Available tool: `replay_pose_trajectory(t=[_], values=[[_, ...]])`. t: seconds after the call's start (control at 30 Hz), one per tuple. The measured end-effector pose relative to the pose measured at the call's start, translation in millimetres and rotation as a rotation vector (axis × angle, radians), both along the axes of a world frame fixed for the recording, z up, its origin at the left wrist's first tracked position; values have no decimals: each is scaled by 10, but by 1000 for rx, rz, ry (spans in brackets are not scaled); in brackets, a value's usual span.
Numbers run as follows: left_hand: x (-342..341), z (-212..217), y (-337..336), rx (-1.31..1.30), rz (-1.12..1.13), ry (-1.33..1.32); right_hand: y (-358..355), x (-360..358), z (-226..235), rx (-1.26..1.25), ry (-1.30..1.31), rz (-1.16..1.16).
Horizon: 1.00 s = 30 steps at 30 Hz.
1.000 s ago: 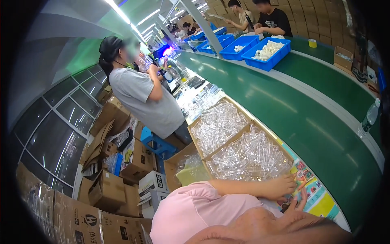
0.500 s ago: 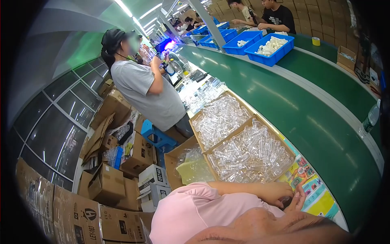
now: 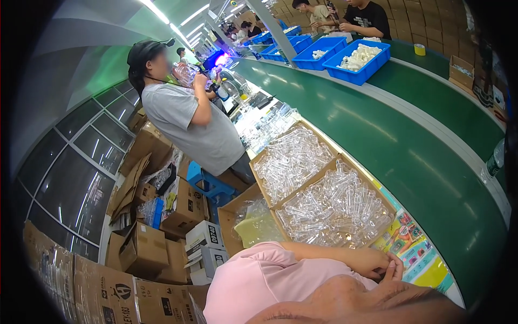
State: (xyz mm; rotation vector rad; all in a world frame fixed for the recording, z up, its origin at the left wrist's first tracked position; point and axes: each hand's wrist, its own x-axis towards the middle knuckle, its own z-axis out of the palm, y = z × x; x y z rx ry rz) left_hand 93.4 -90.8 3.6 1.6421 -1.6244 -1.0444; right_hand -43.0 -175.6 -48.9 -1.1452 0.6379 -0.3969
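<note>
Over the right end of the bench, my left hand reaches across from a pink sleeve, its fingers curled. The fingers of my right hand bend in against it, and the rest of that hand is hidden. Whatever lies between the fingertips is too small and covered to make out. Just beyond my left forearm stands a cardboard tray heaped with clear plastic tube-like parts. A second heap of clear parts fills the tray behind it. Under my hands lies a colourful printed sheet.
A green conveyor belt runs along the bench's far side. Blue bins with white parts stand across it. At the left, a person in a grey shirt holds a clear object. Cardboard boxes and a blue stool crowd the floor.
My hands have drawn closer together, and a dark spot between the fingers no longer shows. The person in grey has turned slightly, with the clear object more in view.
</note>
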Motion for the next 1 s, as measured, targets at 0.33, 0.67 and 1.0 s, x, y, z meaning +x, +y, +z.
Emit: replay_pose_trajectory(t=[0.33, 0.67, 1.0], values=[[-67, 58, 14, -120, 101, -1, -10, -58, -106, -65, -36, 23], [-13, 72, 27, 10, 2, -71, -7, -32, -32, -86, 11, 76], [-42, -125, 26, -42, -169, -190, -23, 26, -181, -175, -107, 86]])
